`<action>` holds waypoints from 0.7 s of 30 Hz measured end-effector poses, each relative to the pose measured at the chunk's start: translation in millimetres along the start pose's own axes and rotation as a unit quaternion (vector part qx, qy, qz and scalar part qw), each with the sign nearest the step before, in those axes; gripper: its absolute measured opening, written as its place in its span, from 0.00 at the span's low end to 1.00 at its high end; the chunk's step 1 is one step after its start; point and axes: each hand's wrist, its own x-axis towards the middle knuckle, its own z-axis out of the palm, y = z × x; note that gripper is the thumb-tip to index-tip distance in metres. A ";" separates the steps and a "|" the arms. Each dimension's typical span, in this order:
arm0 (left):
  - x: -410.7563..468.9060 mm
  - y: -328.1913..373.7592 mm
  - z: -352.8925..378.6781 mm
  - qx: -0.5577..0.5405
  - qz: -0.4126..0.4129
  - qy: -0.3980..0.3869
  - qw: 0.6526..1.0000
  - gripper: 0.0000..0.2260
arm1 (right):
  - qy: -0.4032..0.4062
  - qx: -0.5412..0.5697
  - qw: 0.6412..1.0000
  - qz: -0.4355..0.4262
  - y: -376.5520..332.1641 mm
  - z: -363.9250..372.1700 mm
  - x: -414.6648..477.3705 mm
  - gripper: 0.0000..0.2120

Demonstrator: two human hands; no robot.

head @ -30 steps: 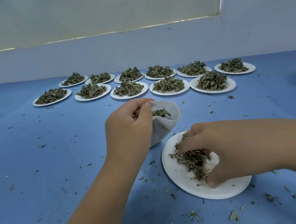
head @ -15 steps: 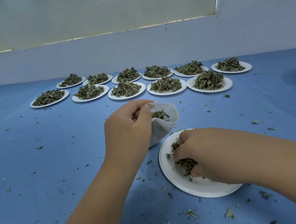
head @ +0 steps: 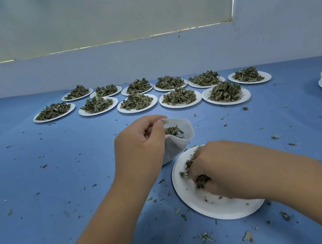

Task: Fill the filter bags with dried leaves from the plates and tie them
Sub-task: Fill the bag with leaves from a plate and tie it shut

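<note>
Near the desk's front edge, the right hand has its grip bunched on leaves on the plate, while the left hand pinches the bag open just beyond, mouth up.

Filter bag: white, soft, mouth gaping up and to the right, a small clump of dried leaves inside. Left hand pinches its rim. It sits just beside the near plate.

Near plate: white, round, mostly bare. A few dark green leaf scraps remain, bunched under the right hand, whose fingers curl around them.

Heaped plates: eleven at the far side, six behind and five in front, each piled with leaves.
</note>
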 end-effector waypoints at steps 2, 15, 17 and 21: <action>-0.4 -0.3 -0.1 0.007 0.004 -0.001 1.000 0.09 | 0.002 0.033 0.999 -0.002 2.7 -5.4 -2.3 0.07; -5.0 -0.3 5.3 0.054 0.058 -0.017 0.997 0.08 | 0.113 0.368 0.922 -0.049 45.4 -58.8 -31.2 0.12; -6.4 0.7 6.3 0.066 0.074 -0.022 0.995 0.08 | 0.143 0.378 0.913 -0.056 46.0 -59.0 -30.2 0.13; -9.0 4.0 6.9 0.094 0.100 -0.033 0.990 0.08 | 0.143 0.375 0.915 -0.040 43.0 -53.6 -25.7 0.09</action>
